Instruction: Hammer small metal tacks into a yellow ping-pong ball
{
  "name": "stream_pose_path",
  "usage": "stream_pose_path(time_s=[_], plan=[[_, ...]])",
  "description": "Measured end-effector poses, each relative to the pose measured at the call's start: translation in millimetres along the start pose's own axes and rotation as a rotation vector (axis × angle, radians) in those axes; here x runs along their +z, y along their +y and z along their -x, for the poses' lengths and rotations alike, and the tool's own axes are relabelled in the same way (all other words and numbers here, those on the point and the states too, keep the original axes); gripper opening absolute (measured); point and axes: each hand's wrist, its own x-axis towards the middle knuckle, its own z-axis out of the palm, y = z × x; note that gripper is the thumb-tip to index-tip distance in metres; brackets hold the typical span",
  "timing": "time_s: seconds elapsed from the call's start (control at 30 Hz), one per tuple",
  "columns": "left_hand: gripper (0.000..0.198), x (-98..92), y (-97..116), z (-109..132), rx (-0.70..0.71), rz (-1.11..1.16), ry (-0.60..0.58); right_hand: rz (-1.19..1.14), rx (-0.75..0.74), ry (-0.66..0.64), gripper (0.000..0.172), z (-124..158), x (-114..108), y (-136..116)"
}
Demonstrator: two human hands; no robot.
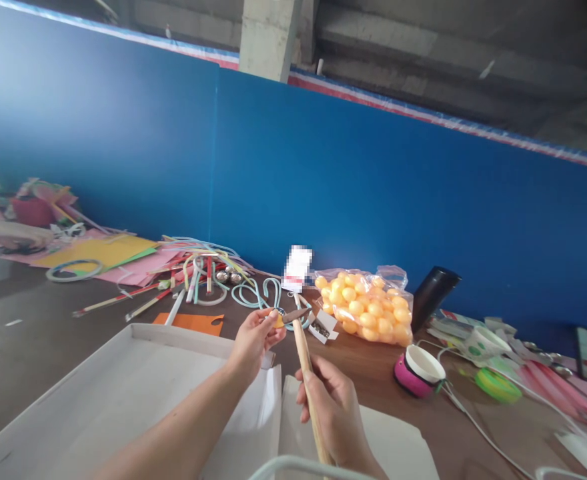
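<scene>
My right hand [331,403] is wrapped round the light wooden handle of a hammer [303,353], which points up and away from me. Its dark metal head [295,315] lies beside the fingers of my left hand [253,343]. Those fingers are closed in a pinch on a small yellow piece [278,320]; its exact kind is hard to make out. Just right of the hammer head is a small open white box [323,327] of tiny metal parts. Below my hands, a shallow white cardboard tray [138,393] lies on the brown table [378,400].
A clear bag of orange balls [368,310] stands behind my right hand, near a black cylinder [431,297] and a pink-and-white cup [418,370]. Tubes and sticks [198,270] lie left of centre. Another person's hand [18,235] is at far left. A blue partition [323,173] rises behind.
</scene>
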Motion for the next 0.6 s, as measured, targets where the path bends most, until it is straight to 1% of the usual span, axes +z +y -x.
stream_pose_path(time_s=[0.1, 0.23, 0.33, 0.47, 0.6], plan=[[0.026, -0.5, -0.5, -0.4, -0.002, -0.016, -0.005, -0.013, -0.016, 0.010, 0.035, 0.1, -1.3, -1.7], [0.027, -1.2, -0.6, -1.6, 0.001, -0.004, -0.004, -0.018, 0.029, -0.046, 0.035, 0.5, -3.2, -8.5], [0.026, -1.8, -0.4, -1.8, 0.004, 0.012, -0.016, -0.034, 0.031, -0.036, 0.036, -0.2, -3.9, -10.9], [0.025, -2.2, -1.1, -1.3, 0.001, 0.024, -0.044, -0.033, 0.032, -0.040, 0.035, -1.9, -4.7, -7.7], [0.023, -2.0, -1.8, -1.5, -0.011, 0.032, -0.031, -0.032, 0.007, -0.011, 0.033, -2.6, -4.9, -2.8]])
